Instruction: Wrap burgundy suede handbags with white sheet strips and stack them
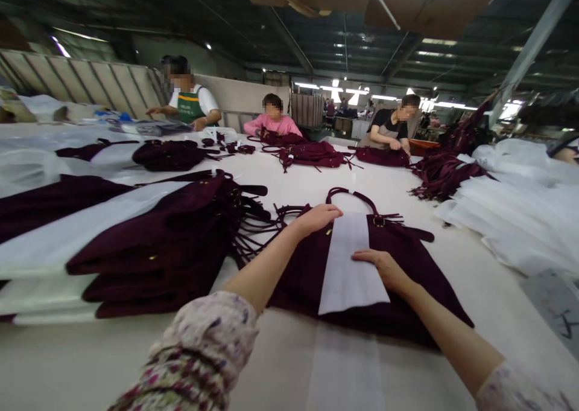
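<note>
A dark maroon handbag (407, 266) lies flat on the white table (280, 363) in front of me, handles pointing away. A white sheet strip (348, 260) lies along its middle. My left hand (316, 218) rests flat at the bag's top edge, beside the strip's far left corner, fingers stretched out. My right hand (380, 263) presses flat on the strip's right edge, fingers extended.
A stack of maroon bags (172, 248) interleaved with white sheets sits to my left. White wrapping material (520, 218) is piled at the right. Three people work at the table's far side among more maroon bags (312, 152) and straps (441, 175).
</note>
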### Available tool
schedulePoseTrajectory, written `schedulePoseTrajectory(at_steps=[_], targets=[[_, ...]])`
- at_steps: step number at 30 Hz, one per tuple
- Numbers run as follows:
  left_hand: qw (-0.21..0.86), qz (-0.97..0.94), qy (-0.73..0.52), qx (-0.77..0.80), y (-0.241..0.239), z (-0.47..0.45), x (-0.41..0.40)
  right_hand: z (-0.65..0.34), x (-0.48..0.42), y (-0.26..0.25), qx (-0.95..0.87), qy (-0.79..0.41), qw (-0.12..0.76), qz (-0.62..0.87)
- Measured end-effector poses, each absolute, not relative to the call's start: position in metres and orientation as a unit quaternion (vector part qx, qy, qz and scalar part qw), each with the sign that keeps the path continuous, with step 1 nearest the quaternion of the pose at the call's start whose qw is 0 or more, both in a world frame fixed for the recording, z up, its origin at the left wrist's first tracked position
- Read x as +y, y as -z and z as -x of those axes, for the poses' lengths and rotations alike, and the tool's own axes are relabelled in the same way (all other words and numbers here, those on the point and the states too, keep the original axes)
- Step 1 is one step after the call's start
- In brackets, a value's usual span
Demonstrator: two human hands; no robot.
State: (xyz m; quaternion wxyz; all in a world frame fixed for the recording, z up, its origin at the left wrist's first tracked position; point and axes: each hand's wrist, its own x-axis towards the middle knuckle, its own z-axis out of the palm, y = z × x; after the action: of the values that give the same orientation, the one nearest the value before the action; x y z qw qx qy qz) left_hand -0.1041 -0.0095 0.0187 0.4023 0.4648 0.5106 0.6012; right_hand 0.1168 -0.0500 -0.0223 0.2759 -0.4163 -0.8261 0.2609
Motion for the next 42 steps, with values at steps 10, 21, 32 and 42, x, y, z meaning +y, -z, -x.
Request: schedulePoseTrajectory(at_steps=[10,21,32,42], targets=[[0.233,-0.88,-0.187,0.37,-0.043,0.119,-0.159,-0.119,-0.089,0.015,-0.868,-0.147,0.15,0.449],[-0.049,-0.95,-0.09,0.294,0.003,0.125,-0.155,-0.098,-0.261,0.042,-0.928,0.116,0.259,0.243],[-0.16,-0.956,-0.115,0.217,-0.001,0.135,-0.154,-0.056,-0.24,0.047,-0.875,0.176,0.344,0.292],[-0.137,-0.961,-0.101,0.216,0.004,0.138,-0.144,-0.049,-0.257,0.059,-0.828,0.228,0.447,0.25]])
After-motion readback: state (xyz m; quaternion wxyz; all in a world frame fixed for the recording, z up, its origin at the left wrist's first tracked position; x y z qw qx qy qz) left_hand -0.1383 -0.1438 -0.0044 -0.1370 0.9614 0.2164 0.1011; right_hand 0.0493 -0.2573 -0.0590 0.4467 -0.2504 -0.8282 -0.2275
